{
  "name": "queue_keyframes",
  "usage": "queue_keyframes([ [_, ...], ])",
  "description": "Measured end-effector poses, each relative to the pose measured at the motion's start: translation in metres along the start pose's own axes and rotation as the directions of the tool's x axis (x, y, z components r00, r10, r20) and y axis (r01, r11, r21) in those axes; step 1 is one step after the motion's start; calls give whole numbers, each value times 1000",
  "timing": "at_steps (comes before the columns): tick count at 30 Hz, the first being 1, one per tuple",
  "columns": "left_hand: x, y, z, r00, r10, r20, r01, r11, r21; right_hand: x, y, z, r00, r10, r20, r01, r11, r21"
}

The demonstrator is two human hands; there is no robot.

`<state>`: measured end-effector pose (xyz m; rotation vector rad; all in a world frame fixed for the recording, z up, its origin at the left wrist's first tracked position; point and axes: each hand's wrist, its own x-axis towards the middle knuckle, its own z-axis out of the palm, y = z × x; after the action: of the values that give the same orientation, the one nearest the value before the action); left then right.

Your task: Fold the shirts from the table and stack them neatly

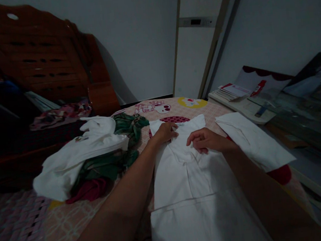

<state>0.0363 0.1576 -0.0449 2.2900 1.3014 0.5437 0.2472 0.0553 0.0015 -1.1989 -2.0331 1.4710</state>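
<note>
A white garment, apparently a shirt (188,174), lies spread in front of me with its neckline at the far end and its sides turned in. Across its lower part runs a straight fold edge. My left hand (165,132) rests on the fabric by the left of the neckline, fingers slightly bent and apart. To its right, my right hand (206,139) is over the upper part of the shirt, with fingers loosely curled and spread. No fabric shows pinched in either hand. Both forearms cover parts of the shirt's sides.
The patterned tablecloth (71,224) covers a rounded table. A folded white garment (253,138) lies at right; a heap with a white garment (87,154) and green cloth (130,129) lies at left. Beyond are a wooden seat (41,60) and a glass-topped stand (287,112).
</note>
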Motion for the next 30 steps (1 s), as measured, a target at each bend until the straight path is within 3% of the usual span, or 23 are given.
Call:
queue_keyframes([
  [5, 0, -2, 0, 1000, -1, -19, 1, 1000, 0, 10, 7, 15, 994, 108, -21, -110, 963, -246],
  [8, 0, -2, 1, 1000, -2, -12, 1, 1000, -9, 14, 14, 16, 992, 107, -64, -116, 977, -177],
  [10, 1, -3, 1, 1000, 1, -6, -1, 1000, -9, 15, 20, 10, 971, 78, -225, -99, 992, -80],
  [12, 1, -3, 0, 1000, 6, 1, -6, 1000, -3, 17, 27, 0, 873, 66, -483, -78, 997, -4],
  [15, 1, -3, 0, 1000, 14, -3, -14, 1000, -3, 19, 39, -18, 617, 109, -780, -76, 994, 78],
  [18, 0, -3, 1, 1000, 4, 0, -5, 999, -36, 21, 52, -37, 414, 153, -897, -90, 988, 128],
  [20, -1, -4, 1, 1000, -15, 13, 16, 996, -84, 25, 60, -51, 357, 194, -914, -120, 980, 161],
  [25, 0, -6, 3, 1000, -11, 10, 12, 994, -110, 45, 77, -82, 312, 289, -905, -274, 940, 205],
  [30, 2, -7, 2, 1000, 14, 13, -14, 999, -41, 70, 82, -102, 378, 334, -864, -445, 883, 146],
])
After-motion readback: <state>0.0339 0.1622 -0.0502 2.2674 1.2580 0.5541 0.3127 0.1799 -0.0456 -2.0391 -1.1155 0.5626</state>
